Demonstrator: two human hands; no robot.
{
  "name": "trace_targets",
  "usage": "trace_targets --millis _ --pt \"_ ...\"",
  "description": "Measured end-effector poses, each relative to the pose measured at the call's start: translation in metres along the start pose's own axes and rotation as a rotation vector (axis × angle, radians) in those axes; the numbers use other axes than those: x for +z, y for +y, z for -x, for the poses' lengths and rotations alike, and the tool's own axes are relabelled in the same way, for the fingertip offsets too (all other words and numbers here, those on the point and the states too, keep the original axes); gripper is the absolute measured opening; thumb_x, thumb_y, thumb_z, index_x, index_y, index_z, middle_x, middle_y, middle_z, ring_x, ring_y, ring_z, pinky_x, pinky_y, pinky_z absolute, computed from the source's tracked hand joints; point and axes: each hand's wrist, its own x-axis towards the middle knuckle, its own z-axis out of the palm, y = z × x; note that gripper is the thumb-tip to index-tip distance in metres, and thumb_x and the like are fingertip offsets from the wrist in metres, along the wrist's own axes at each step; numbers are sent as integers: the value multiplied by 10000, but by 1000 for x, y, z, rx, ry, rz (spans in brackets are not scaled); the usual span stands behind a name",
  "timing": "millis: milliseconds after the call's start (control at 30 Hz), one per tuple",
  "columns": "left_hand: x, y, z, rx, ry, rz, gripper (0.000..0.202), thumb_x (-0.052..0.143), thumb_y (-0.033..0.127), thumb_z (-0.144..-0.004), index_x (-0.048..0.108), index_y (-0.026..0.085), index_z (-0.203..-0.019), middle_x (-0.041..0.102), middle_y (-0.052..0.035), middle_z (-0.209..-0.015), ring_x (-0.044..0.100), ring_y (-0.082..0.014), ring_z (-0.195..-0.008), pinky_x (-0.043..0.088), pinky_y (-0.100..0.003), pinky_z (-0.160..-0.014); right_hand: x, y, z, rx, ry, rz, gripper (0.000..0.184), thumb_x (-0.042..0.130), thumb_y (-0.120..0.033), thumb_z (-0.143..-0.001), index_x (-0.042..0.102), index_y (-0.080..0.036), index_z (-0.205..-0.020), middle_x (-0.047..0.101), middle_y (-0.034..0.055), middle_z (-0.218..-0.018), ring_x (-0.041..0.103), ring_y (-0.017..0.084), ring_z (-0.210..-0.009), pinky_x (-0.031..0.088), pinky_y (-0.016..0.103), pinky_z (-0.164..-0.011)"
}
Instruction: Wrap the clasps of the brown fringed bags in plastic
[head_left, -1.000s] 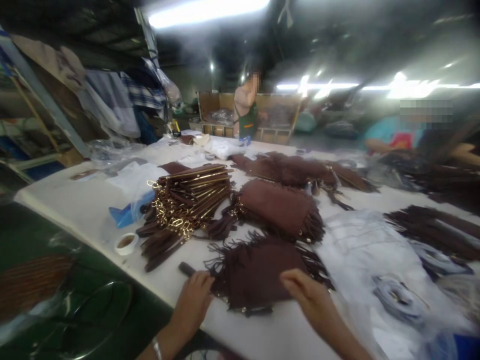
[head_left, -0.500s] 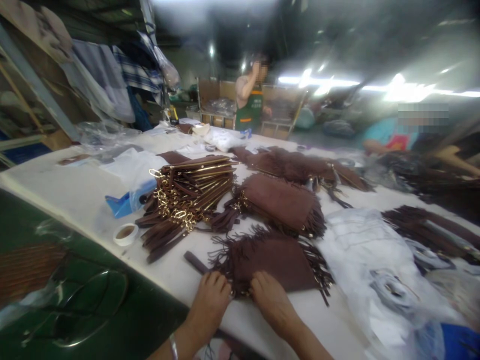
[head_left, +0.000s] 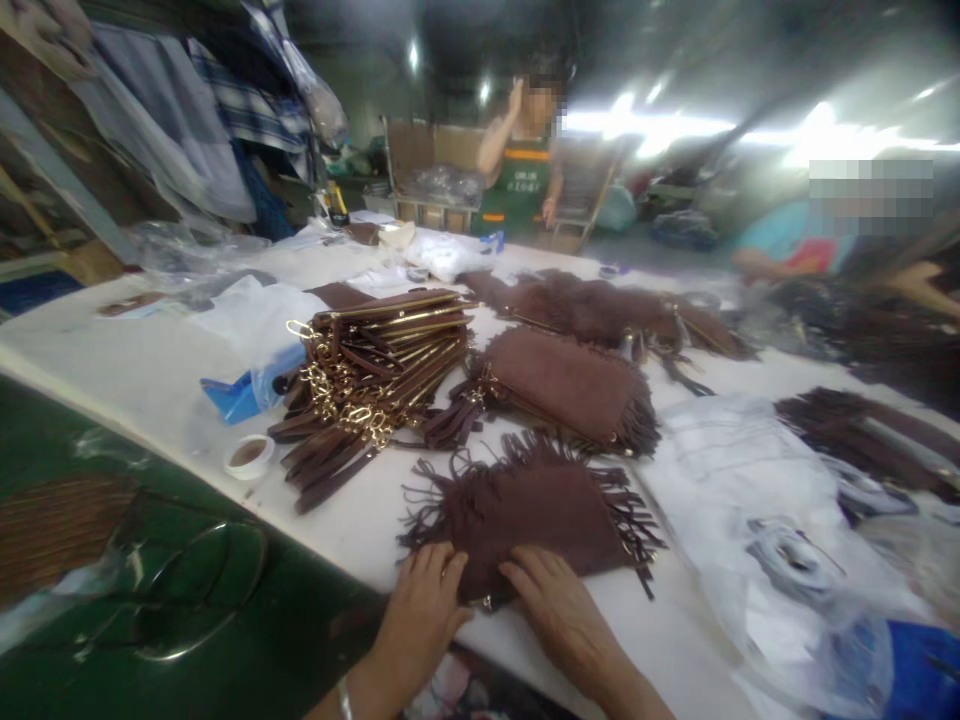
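A brown suede fringed bag (head_left: pixel 536 505) lies flat on the white table (head_left: pixel 150 385) just in front of me. My left hand (head_left: pixel 424 605) rests on its near left edge, fingers stretched forward. My right hand (head_left: pixel 555 605) lies flat on its near edge beside the left, fingers apart. A small gold fitting shows at the bag's near edge between the hands. Neither hand grips anything that I can see.
A stack of brown straps with gold chains (head_left: pixel 371 385) lies left of centre, another fringed bag (head_left: pixel 574 385) behind mine. A tape roll (head_left: pixel 249 455) and blue packet (head_left: pixel 240 392) sit left. Clear plastic bags (head_left: pixel 757 510) lie right. Two people work at the far side.
My right hand moved left from the bag's right side to its near edge, close to the left hand. The bag shifted slightly and the dark strip at its left is out of sight.
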Motion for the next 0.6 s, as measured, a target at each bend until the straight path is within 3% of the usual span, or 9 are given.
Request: trace_targets --millis 67,167,300,367,500,600 --pt "6 -2 -10 16 -31 -74 411 566 122 -849 509 126 -1255 572 -152 -1170 520 -322 -1077 449 -494 -911 7 5 -6 0 16 48 354 517 -33 -853 557 -164 -1180 606 110 -1195 538 272 -1074 441 414 -940" --pt "0 -15 -24 116 -88 -129 449 416 -22 -836 506 83 -1264 624 -141 -1039 573 -272 -959 484 -425 -848 4 9 -18 60 32 -18 277 502 -12 -847 588 -174 -1055 638 74 -1010 569 242 -928 466 375 -838" --pt "-17 -36 -36 180 -27 -112 558 385 -15 -861 379 150 -1394 635 -96 -1027 576 -240 -943 461 -430 -903 -10 3 -27 154 92 -282 160 468 -142 -940 575 -226 -1024 620 32 -947 576 192 -883 454 310 -767" --pt "-17 -46 -38 192 -20 -105 565 385 -22 -857 394 177 -1386 634 -95 -1073 576 -245 -998 457 -434 -929 -6 0 -29 163 101 -340 136 467 -183 -957 587 -242 -981 620 19 -938 577 179 -880 449 295 -766" --pt "-10 -60 -34 71 -37 -37 510 445 30 -877 406 179 -1363 594 -107 -1216 600 -240 -1052 507 -371 -888 17 -2 -28 190 105 -286 100 531 -158 -924 586 -240 -909 616 10 -916 565 194 -865 430 322 -776" --pt "-15 -59 -22 -63 153 -15 375 493 183 -922 457 151 -1294 553 -137 -1252 542 -282 -1150 449 -451 -989 30 -2 -29 209 145 -239 83 546 -144 -909 563 -223 -892 602 13 -886 553 204 -831 417 340 -752"
